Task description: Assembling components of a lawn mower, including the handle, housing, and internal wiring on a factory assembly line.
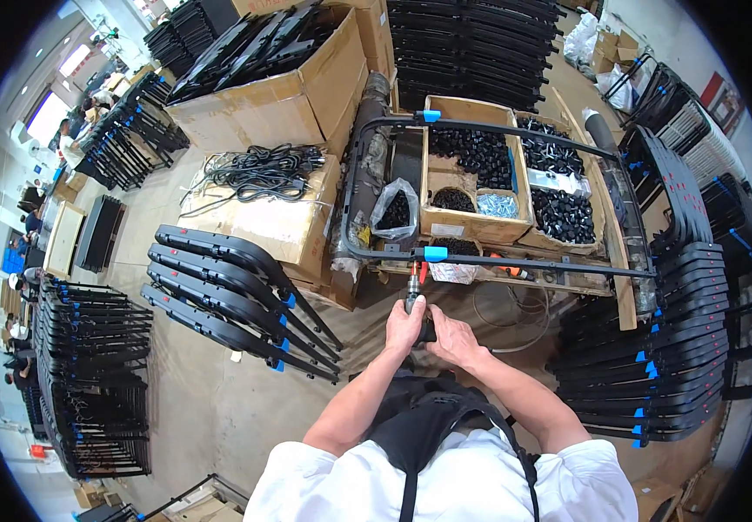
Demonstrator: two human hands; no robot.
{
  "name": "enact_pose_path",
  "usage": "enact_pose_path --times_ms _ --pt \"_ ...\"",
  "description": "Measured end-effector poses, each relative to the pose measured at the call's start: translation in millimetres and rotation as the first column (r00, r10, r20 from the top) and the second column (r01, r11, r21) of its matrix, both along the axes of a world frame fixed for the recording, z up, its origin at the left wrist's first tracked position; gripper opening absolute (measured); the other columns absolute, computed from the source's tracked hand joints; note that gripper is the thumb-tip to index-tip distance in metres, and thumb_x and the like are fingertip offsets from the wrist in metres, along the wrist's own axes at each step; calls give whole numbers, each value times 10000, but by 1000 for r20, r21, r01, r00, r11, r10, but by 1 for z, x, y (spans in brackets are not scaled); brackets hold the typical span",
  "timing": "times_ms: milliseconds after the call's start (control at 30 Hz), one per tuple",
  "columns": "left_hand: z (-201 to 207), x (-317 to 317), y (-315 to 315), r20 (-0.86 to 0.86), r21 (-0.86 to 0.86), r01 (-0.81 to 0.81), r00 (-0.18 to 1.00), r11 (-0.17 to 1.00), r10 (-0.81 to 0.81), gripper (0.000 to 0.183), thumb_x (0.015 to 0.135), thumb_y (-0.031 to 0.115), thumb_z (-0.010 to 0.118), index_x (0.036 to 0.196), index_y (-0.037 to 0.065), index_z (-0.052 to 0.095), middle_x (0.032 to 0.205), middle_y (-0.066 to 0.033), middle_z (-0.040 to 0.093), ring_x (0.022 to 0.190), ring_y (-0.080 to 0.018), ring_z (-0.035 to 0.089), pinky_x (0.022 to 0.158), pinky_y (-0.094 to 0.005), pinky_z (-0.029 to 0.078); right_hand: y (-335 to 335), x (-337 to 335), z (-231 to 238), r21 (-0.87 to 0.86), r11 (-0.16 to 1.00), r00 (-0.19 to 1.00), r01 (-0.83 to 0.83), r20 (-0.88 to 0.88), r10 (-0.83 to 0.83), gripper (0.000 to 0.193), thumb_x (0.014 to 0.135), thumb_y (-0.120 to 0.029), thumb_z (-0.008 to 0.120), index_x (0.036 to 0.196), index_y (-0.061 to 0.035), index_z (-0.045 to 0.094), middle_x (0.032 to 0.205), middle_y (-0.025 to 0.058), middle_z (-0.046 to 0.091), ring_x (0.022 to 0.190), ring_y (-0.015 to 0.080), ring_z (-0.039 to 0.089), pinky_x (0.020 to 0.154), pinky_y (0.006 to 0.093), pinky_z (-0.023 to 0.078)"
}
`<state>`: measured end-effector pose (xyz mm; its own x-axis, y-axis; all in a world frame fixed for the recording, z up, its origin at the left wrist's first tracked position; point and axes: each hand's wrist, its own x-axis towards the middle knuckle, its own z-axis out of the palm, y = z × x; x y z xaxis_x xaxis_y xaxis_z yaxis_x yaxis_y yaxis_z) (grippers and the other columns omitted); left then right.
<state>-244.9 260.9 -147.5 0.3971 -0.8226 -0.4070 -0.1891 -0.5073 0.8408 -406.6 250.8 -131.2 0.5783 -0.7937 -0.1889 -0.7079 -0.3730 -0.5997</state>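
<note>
Along the near edge of the work stand (pixel 360 200), much of the power screwdriver (pixel 413 287) was hidden by the left hand (pixel 404 324) and right hand (pixel 452 337), both wrapped round it; whether its bit touched the black tubular frame (pixel 497 260) was hard to tell. The tool's nose projected beyond the hands, near a blue clip (pixel 435 253). The frame lay over an open parts box (pixel 493 231); more frames (pixel 680 339) stood stacked on the floor (pixel 219 418).
</note>
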Motion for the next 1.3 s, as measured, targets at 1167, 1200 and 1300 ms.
enact_pose_path --times_ms 1167,1200,1300 --pt "-30 -4 17 -103 -29 -41 994 999 38 525 1001 529 686 1036 6 670 939 -74 689 864 -175 610 801 -373 510 27 -1 -8 -191 982 998 -15 61 27 513 786 -155 820 1211 -25 564 1226 192 559 1128 399 641 933 521 546" --pt "-30 -8 19 -139 -21 -65 988 998 62 548 988 549 687 1047 4 669 955 -101 706 896 -206 638 839 -394 517 29 -5 -11 -209 978 998 -25 56 38 518 783 -158 820 1212 -26 562 1232 198 557 1123 399 642 931 520 546" --pt "-42 -13 31 -178 -36 -79 981 996 71 547 997 545 684 1046 0 667 935 -95 699 883 -201 631 829 -390 516 36 -11 -3 -174 984 1000 -21 -1 21 541 772 -178 828 1216 -28 558 1185 205 581 1097 402 652 931 518 546"
